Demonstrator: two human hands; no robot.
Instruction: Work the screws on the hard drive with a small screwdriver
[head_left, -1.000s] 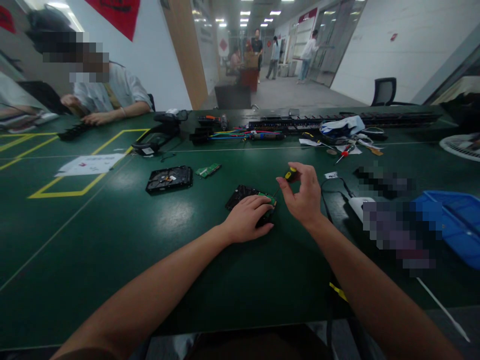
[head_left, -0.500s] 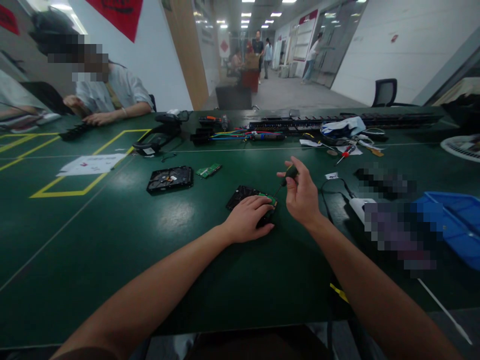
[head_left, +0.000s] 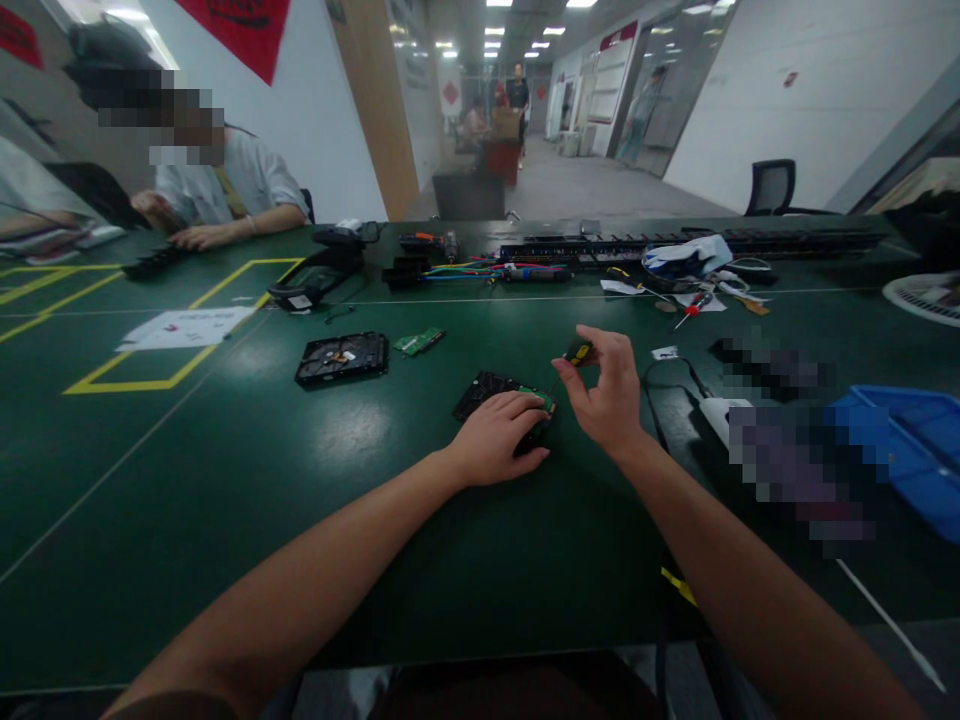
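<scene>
A black hard drive (head_left: 487, 388) with a green circuit board (head_left: 546, 397) lies on the green table (head_left: 360, 560) in front of me. My left hand (head_left: 501, 440) is laid over it, fingers across its top and thumb at the near side, holding it down. Between the thumb and fingers of my right hand (head_left: 606, 390) is a screwdriver (head_left: 577, 350) with a dark and yellow handle. Its thin shaft slants down to the board's right end; the tip is too small to make out. Another hard drive (head_left: 342, 358) and a loose green circuit board (head_left: 420, 342) lie to the left.
Toward the back are a bundle of coloured wires (head_left: 465, 268), a power drill (head_left: 431, 243) and a red screwdriver (head_left: 696, 308). A white power strip (head_left: 724, 418) and a blue tray (head_left: 907, 450) stand at the right. A co-worker (head_left: 225, 190) sits at the far left.
My right hand's fingers have curled in and shifted round the screwdriver handle, which has turned. My left hand and the hard drive have stayed in place.
</scene>
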